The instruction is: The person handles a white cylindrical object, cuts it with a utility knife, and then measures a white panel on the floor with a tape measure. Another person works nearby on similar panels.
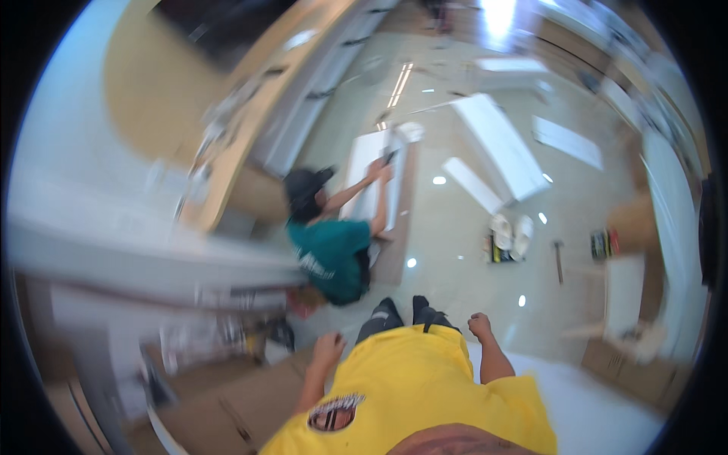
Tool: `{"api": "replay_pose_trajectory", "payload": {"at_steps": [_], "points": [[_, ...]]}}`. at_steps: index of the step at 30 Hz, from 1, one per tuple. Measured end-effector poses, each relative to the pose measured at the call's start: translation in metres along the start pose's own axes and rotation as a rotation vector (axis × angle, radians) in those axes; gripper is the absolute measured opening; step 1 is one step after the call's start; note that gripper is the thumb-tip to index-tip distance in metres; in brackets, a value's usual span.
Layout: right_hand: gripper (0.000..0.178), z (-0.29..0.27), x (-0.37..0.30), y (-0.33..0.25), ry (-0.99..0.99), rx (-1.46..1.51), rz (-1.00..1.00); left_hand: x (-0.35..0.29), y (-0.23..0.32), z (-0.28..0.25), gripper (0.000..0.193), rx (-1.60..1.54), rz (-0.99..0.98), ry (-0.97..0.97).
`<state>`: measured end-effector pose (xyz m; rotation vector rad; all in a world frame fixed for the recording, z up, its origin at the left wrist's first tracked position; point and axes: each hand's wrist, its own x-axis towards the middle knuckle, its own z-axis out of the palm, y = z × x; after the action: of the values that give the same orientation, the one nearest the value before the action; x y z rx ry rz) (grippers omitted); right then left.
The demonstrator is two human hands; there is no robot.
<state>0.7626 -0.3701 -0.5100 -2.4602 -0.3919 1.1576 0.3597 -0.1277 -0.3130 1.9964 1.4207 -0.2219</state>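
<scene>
My left hand [328,349] hangs beside my left hip, its fingers curled in, and I see nothing in it. On the other side my right hand [479,326] is held loosely closed near my hip, also with nothing visible in it. Neither hand touches anything that I can make out. Ahead and to the left, a co-worker in a green shirt [334,250] and dark cap crouches over a white board [365,159]. Both of that person's hands are around a small dark tool [390,158] whose kind I cannot tell.
On the shiny floor lie a long white panel [500,144], a narrow white strip [472,184] and another white board [567,142]. Pale clogs [522,236] stand near a hammer [559,262]. A wooden-edged counter [227,163] runs along the left. Brown cardboard [227,402] lies at lower left.
</scene>
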Motion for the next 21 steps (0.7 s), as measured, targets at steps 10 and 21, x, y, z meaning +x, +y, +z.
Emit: {"api": "replay_pose_trajectory", "payload": {"at_steps": [10, 21], "points": [[0.032, -0.008, 0.024, -0.032, -0.277, 0.025, 0.009, -0.061, -0.043, 0.069, 0.035, -0.335, -0.426, 0.115], [0.035, -0.024, 0.052, -0.066, -0.250, 0.012, -0.052, -0.042, -0.002, 0.062, 0.028, -0.420, -0.439, 0.109]]}}
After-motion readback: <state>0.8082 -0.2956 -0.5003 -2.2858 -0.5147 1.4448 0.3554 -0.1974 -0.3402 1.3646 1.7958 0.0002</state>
